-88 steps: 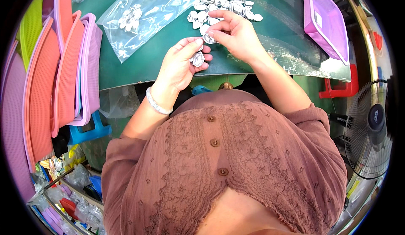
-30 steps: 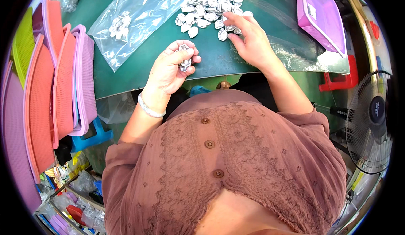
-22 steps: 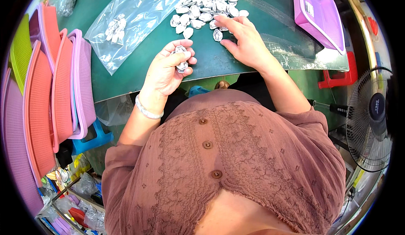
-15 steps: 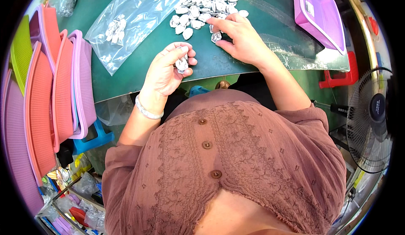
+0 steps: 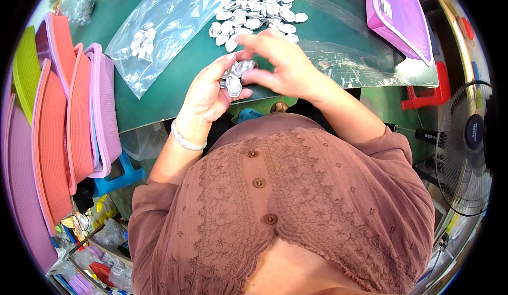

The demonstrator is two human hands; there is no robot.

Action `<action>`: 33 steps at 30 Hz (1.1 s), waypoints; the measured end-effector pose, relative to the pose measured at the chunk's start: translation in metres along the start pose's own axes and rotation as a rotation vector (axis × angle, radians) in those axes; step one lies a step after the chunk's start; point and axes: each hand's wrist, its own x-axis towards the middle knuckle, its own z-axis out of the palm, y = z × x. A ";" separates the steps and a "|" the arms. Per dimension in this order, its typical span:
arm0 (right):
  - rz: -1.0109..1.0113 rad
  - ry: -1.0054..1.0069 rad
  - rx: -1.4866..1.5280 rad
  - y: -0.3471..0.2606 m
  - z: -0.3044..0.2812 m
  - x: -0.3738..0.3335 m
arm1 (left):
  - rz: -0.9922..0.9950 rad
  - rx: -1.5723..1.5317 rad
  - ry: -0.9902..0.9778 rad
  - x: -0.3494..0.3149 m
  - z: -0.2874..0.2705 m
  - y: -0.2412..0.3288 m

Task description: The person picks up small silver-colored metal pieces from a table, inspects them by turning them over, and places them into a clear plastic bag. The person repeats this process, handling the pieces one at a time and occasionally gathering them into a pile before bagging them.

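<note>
My left hand (image 5: 205, 93) is closed around several small silver oval pieces (image 5: 233, 85), held just above the table's near edge. My right hand (image 5: 290, 65) has come up against it, thumb and fingers curved around another silver piece (image 5: 244, 66) at the top of the bunch. Some of that grip is hidden behind the fingers. Beyond both hands lies a loose heap of similar silver pieces (image 5: 255, 10) on the green table (image 5: 174, 96). To its left, a clear plastic bag (image 5: 182, 12) lies flat with a small cluster of pieces (image 5: 143, 41) inside or under it.
Nested purple, coral and green baskets (image 5: 53, 136) stand at the left. A purple basket (image 5: 397, 17) sits on the table's right side. A red stool (image 5: 427, 91) and a black fan (image 5: 465, 141) are further right. A crumpled plastic bag (image 5: 82, 9) lies far left.
My right hand has moved left and nearer, from the edge of the heap to my left hand, bringing a silver piece with it. My left hand stays nearly in place.
</note>
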 end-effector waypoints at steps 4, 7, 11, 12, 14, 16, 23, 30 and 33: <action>0.012 0.063 -0.077 0.007 -0.010 -0.004 | -0.018 0.042 -0.057 0.003 -0.007 -0.003; 0.195 0.103 -0.276 0.024 -0.032 -0.014 | -0.010 0.034 -0.038 0.002 -0.005 -0.002; 0.363 0.051 -0.300 0.030 -0.046 -0.028 | -0.004 0.041 -0.050 0.004 -0.005 -0.004; 0.380 0.036 -0.300 0.030 -0.047 -0.030 | -0.002 0.055 -0.044 0.005 -0.003 -0.004; 0.371 0.059 -0.278 0.031 -0.045 -0.031 | -0.004 0.065 -0.036 0.005 0.000 -0.003; 0.341 0.103 -0.261 0.035 -0.040 -0.033 | -0.008 0.075 -0.031 0.005 0.000 -0.003; 0.387 0.117 -0.268 0.036 -0.036 -0.030 | -0.021 0.102 -0.025 0.010 0.005 -0.002; 0.592 0.136 0.173 0.036 -0.038 -0.025 | -0.040 0.155 -0.028 0.019 0.017 -0.003; 0.589 0.129 0.549 0.029 -0.031 -0.023 | -0.068 0.157 -0.035 0.024 0.025 -0.006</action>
